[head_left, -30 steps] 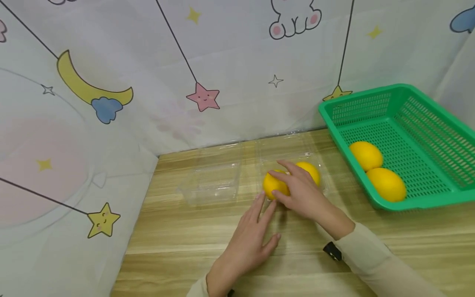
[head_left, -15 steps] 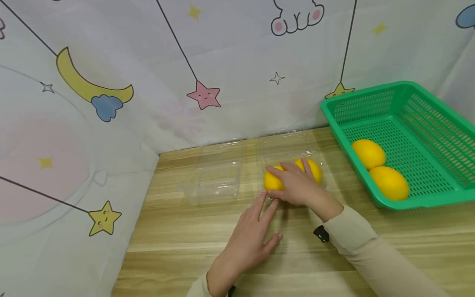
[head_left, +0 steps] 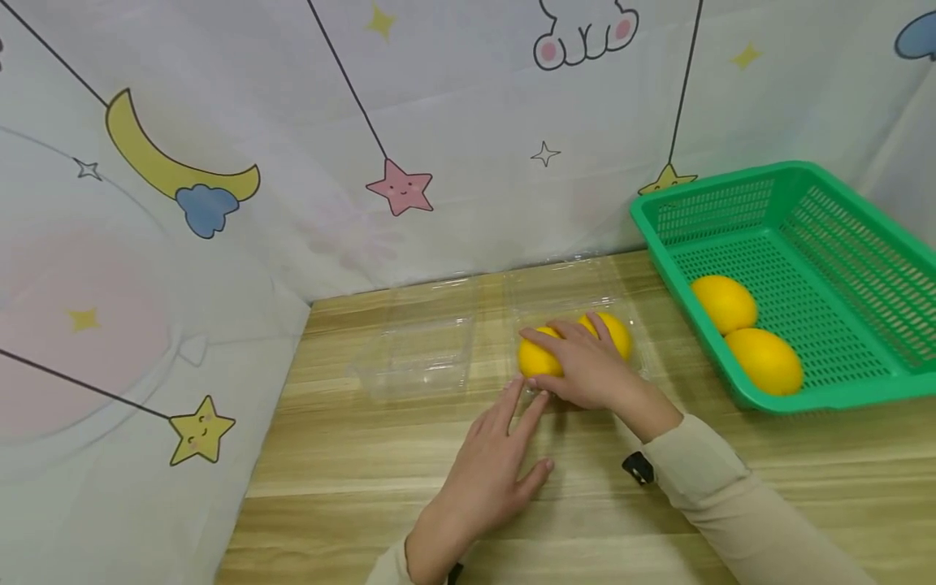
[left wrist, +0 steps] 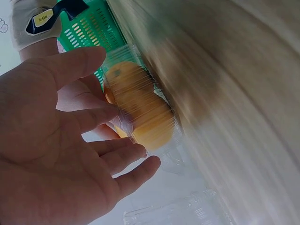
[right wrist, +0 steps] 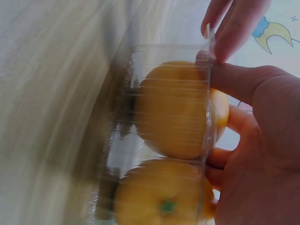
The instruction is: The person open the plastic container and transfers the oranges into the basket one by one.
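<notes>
Two oranges, a left one (head_left: 537, 359) and a right one (head_left: 618, 335), sit side by side in a clear plastic clamshell box (head_left: 559, 290) with its lid raised at the back. My right hand (head_left: 595, 370) grips the left orange from above, thumb at the box's front rim and fingers curled over the fruit. One fingertip lies on the right orange. My left hand (head_left: 486, 471) stretches its fingers to the front rim, palm facing the box in the left wrist view. Through the ribbed front wall, the right wrist view shows a green stem mark on one orange (right wrist: 164, 199).
A second clear clamshell box (head_left: 417, 370) stands open to the left. At the right is a green basket (head_left: 834, 400) holding two more oranges (head_left: 764, 361) against its near left side. A printed cloth (head_left: 475, 227) hangs behind the wooden table (head_left: 351, 479).
My right hand has shifted slightly left and its fingers have spread farther over the left orange and onto the right one. The left hand has stayed at the box's front rim.
</notes>
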`<state>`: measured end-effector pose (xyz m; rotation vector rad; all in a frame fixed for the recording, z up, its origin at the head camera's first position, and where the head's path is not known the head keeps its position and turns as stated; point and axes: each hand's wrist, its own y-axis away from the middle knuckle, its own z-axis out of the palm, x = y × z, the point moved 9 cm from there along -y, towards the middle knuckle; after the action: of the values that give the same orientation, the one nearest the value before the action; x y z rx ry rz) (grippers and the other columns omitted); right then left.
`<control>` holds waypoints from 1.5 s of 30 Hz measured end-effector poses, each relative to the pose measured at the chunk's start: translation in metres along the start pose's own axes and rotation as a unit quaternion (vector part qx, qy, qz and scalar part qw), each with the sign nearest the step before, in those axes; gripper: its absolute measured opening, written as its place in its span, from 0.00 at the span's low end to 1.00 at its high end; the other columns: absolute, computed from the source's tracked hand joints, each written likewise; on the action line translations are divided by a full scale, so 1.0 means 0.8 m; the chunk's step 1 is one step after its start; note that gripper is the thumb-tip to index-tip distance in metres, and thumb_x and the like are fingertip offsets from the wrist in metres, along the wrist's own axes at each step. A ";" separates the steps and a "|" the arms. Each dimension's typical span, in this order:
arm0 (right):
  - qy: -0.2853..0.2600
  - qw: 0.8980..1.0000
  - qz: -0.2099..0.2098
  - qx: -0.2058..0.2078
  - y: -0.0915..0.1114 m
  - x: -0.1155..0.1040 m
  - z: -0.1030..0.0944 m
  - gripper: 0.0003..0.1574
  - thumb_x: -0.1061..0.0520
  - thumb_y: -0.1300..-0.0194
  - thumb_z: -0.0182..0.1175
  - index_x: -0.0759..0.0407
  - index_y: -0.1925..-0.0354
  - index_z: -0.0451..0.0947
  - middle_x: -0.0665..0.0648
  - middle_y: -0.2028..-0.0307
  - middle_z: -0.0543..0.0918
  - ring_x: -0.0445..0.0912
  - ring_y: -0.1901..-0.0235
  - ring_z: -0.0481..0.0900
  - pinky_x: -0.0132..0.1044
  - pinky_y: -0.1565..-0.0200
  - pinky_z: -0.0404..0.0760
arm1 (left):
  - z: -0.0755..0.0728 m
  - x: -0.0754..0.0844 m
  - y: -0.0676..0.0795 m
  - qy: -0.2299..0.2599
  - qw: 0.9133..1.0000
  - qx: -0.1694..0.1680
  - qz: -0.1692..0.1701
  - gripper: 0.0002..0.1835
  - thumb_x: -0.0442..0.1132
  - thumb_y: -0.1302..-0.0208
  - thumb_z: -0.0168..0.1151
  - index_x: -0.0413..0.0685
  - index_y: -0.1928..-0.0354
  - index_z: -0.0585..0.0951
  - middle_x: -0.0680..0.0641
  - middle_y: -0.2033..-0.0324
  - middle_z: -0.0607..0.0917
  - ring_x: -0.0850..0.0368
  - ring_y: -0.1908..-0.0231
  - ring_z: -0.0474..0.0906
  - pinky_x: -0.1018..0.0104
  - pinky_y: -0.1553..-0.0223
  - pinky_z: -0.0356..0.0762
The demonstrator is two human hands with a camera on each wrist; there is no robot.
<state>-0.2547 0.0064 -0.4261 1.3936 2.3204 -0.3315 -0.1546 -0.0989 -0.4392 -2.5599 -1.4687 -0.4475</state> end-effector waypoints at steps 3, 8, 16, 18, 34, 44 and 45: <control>-0.007 1.000 -0.009 0.011 0.000 0.003 0.000 0.43 0.43 0.29 0.69 0.49 0.22 0.70 0.70 0.27 0.71 0.67 0.26 0.66 0.70 0.23 0.39 | -0.001 0.001 0.000 -0.002 1.000 0.001 0.001 0.42 0.50 0.25 0.67 0.50 0.16 0.60 0.37 0.16 0.53 0.40 0.20 0.59 0.39 0.28 0.68; -0.019 0.999 -0.024 0.027 0.001 0.007 0.002 0.41 0.43 0.29 0.69 0.50 0.23 0.71 0.70 0.29 0.73 0.67 0.27 0.66 0.70 0.24 0.38 | -0.003 0.001 0.000 -0.007 1.000 -0.001 0.004 0.42 0.51 0.25 0.66 0.50 0.16 0.60 0.37 0.16 0.54 0.40 0.20 0.59 0.39 0.27 0.68; -0.046 0.997 -0.039 0.039 0.003 0.009 0.006 0.39 0.46 0.29 0.69 0.51 0.25 0.73 0.69 0.30 0.73 0.67 0.28 0.66 0.70 0.25 0.36 | -0.002 0.000 0.002 -0.016 1.000 0.004 0.012 0.42 0.51 0.25 0.66 0.51 0.16 0.60 0.39 0.16 0.55 0.41 0.22 0.63 0.41 0.27 0.68; -0.052 0.997 -0.044 0.042 0.004 0.008 0.006 0.38 0.47 0.29 0.69 0.51 0.25 0.73 0.68 0.31 0.74 0.66 0.28 0.66 0.71 0.25 0.36 | -0.002 0.000 0.003 -0.019 1.000 0.007 0.014 0.41 0.51 0.25 0.66 0.52 0.16 0.61 0.40 0.16 0.55 0.42 0.22 0.64 0.41 0.27 0.69; -0.071 0.994 -0.053 0.068 0.004 0.010 0.005 0.38 0.48 0.30 0.71 0.54 0.27 0.74 0.68 0.33 0.74 0.64 0.31 0.68 0.71 0.26 0.34 | 0.002 -0.002 0.003 -0.024 1.000 0.010 0.014 0.43 0.51 0.26 0.67 0.53 0.16 0.60 0.41 0.16 0.54 0.43 0.24 0.67 0.43 0.27 0.69; -0.027 0.993 -0.051 0.105 0.002 0.015 0.000 0.43 0.39 0.36 0.74 0.55 0.30 0.77 0.66 0.36 0.80 0.64 0.33 0.73 0.68 0.24 0.41 | 0.007 -0.005 0.004 -0.027 1.000 -0.004 0.011 0.44 0.52 0.25 0.66 0.52 0.15 0.57 0.41 0.15 0.50 0.46 0.19 0.58 0.43 0.26 0.67; -0.028 0.992 -0.052 0.109 0.002 0.015 -0.002 0.43 0.39 0.36 0.74 0.55 0.30 0.78 0.67 0.36 0.80 0.64 0.34 0.73 0.68 0.24 0.41 | 0.007 -0.005 0.004 -0.025 1.000 -0.003 0.013 0.45 0.52 0.25 0.66 0.52 0.15 0.56 0.41 0.15 0.49 0.46 0.19 0.57 0.43 0.26 0.67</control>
<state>-0.2588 0.0175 -0.4304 1.3438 2.3728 -0.6657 -0.1529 -0.1020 -0.4453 -2.6098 -1.4510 -0.3876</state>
